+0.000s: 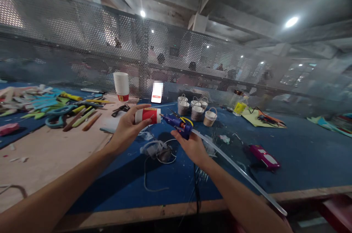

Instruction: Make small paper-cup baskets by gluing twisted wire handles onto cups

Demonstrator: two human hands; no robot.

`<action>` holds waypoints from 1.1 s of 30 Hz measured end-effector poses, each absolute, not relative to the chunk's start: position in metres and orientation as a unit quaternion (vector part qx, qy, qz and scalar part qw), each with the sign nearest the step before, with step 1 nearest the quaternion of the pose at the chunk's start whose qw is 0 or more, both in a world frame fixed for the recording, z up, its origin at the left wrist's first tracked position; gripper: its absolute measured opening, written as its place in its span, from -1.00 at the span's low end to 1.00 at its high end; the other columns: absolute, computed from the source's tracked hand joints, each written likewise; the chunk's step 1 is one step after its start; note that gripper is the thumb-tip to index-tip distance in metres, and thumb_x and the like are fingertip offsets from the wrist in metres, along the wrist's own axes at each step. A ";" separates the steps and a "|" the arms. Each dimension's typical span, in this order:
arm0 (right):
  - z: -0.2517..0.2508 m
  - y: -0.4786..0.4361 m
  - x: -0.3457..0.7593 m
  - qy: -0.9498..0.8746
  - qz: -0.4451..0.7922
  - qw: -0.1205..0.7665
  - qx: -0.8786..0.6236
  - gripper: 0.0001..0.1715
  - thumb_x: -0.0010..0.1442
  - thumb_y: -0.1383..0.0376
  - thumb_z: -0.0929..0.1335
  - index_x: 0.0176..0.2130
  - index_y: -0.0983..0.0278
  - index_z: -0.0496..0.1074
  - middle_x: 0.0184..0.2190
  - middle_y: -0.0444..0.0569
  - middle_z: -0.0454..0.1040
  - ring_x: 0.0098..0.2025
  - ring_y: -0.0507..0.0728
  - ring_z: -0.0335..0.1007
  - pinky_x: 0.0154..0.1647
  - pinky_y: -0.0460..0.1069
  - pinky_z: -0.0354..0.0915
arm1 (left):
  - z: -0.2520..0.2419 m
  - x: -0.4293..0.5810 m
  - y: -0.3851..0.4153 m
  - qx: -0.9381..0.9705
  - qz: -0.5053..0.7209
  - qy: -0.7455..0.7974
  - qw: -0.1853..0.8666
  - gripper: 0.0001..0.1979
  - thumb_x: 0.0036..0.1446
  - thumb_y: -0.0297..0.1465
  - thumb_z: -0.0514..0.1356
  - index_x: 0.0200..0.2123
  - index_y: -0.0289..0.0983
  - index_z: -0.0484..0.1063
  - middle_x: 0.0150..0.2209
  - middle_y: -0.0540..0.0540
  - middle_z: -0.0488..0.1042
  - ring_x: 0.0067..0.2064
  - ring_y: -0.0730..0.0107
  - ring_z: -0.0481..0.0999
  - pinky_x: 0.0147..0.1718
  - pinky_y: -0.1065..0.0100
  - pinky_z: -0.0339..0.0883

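Observation:
My left hand (132, 127) grips a red and white paper cup (154, 115) lying sideways, its fingers around the far and near sides. My right hand (193, 145) is wrapped round a blue hot glue gun (173, 122), whose nozzle points left at the cup's end. Whether the tip touches the cup I cannot tell. A long clear glue stick (236, 167) runs out of the gun's back toward the lower right. Below the hands, a tangle of grey cord (154, 149) rests on the blue table.
Several small basket-like cups with handles (197, 112) stand behind the gun. A stack of paper cups (121, 83) and a lit phone (157, 93) are at the back. Scissors (59, 115) and tools lie left. A magenta device (265, 158) and a yellow-labelled bottle (240, 106) are right.

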State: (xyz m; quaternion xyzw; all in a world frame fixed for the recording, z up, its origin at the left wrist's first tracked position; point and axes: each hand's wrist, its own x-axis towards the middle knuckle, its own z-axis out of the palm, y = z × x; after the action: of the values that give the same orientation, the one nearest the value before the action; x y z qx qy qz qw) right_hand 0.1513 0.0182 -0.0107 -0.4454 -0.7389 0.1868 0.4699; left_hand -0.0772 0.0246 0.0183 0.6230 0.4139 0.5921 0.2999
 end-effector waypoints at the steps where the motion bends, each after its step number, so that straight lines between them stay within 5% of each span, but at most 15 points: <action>1: -0.011 0.018 0.151 -0.739 0.185 0.472 -0.445 -0.73 0.21 0.04 0.37 -0.19 0.11 0.56 -0.16 -0.06 0.60 -0.03 0.27 0.49 0.07 0.18 0.35 | 0.018 -0.077 0.024 0.625 0.591 0.414 0.298 -0.49 0.05 -0.27 0.33 0.08 -0.22 0.39 -0.26 -0.07 0.51 -0.28 0.27 0.50 -0.38 0.35 0.33; 21: -0.010 0.019 0.152 -0.736 0.186 0.486 -0.434 -0.66 0.20 -0.02 0.37 -0.20 0.15 0.54 -0.20 -0.05 0.62 -0.05 0.24 0.52 0.06 0.13 0.36 | 0.017 -0.078 0.023 0.651 0.577 0.419 0.260 -0.49 0.05 -0.29 0.32 0.09 -0.22 0.39 -0.10 -0.16 0.52 -0.28 0.26 0.54 -0.40 0.35 0.39; 33: -0.007 0.018 0.152 -0.733 0.171 0.483 -0.447 -0.61 0.21 -0.02 0.36 -0.11 0.17 0.53 -0.18 -0.01 0.62 -0.04 0.26 0.52 0.05 0.15 0.36 | 0.020 -0.075 0.019 0.696 0.548 0.424 0.188 -0.56 0.15 -0.30 0.23 0.10 -0.22 0.36 0.03 -0.20 0.44 -0.11 0.18 0.52 -0.17 0.21 0.42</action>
State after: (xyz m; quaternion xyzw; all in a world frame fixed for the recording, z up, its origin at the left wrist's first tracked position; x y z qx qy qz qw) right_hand 0.1519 0.0182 -0.0072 -0.4474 -0.7332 0.1711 0.4827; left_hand -0.0753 0.0193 0.0200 0.6958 0.4241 0.5483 0.1880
